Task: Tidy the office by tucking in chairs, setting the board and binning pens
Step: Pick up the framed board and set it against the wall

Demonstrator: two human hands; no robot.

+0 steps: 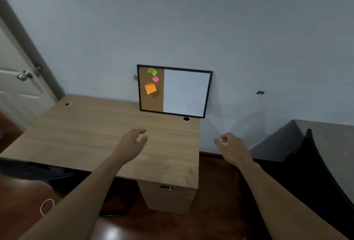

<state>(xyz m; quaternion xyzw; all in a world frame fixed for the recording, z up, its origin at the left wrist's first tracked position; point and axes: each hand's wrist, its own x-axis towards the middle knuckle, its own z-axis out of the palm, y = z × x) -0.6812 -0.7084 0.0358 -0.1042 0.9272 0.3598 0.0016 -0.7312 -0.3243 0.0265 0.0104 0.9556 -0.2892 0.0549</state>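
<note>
A: what're the hands doing?

B: both empty, fingers loosely spread and curled. Left hand (134,140) hovers over the wooden surface (86,134), right hand (232,147) hangs just past its right edge, over the floor.

A: and the board?

B: board (174,91) stands on the back of the surface, leaning on the wall. Cork half on the left with green, pink and orange notes (150,88), white half on the right. Dark chair (316,172) off to the right.

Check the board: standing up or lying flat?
Standing up. The board rests its bottom edge on the desk and leans against the wall; neither hand touches it.
</note>
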